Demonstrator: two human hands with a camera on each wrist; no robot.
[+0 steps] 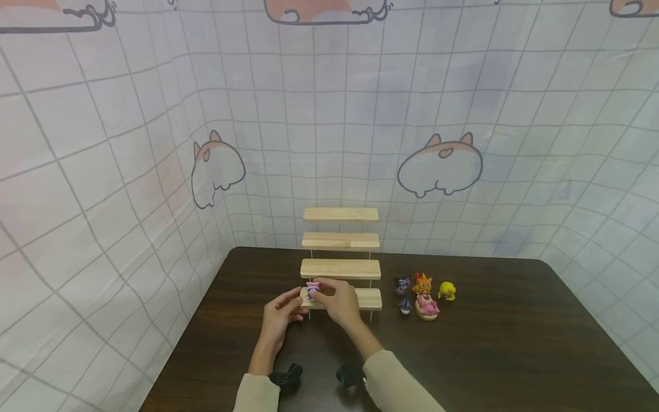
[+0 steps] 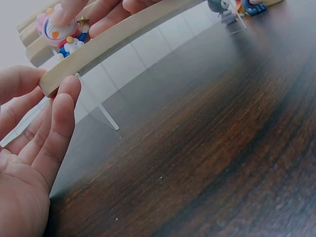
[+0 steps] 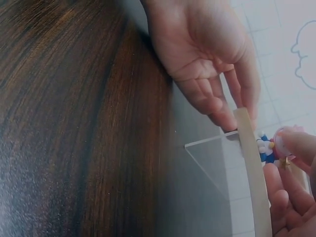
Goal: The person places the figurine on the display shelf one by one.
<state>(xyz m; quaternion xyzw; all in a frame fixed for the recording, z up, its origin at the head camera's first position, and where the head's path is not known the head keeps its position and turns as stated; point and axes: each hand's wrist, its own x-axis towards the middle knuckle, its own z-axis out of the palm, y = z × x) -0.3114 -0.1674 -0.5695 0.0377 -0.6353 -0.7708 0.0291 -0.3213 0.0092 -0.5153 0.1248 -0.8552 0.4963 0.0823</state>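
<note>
Pinching the pink-hooded figurine [image 1: 312,289] upright at the left end of the lowest wooden shelf [image 1: 369,298], low-centre in the head view, my right hand [image 1: 340,300] was nearly closed; my left hand [image 1: 277,316] gripped that shelf end, thumb above, fingers below; five other figurines [image 1: 427,309] sat right of centre

Head view above, facing forward-down, wrist views close, sharing the lowest shelf [image 3: 254,173]
</note>
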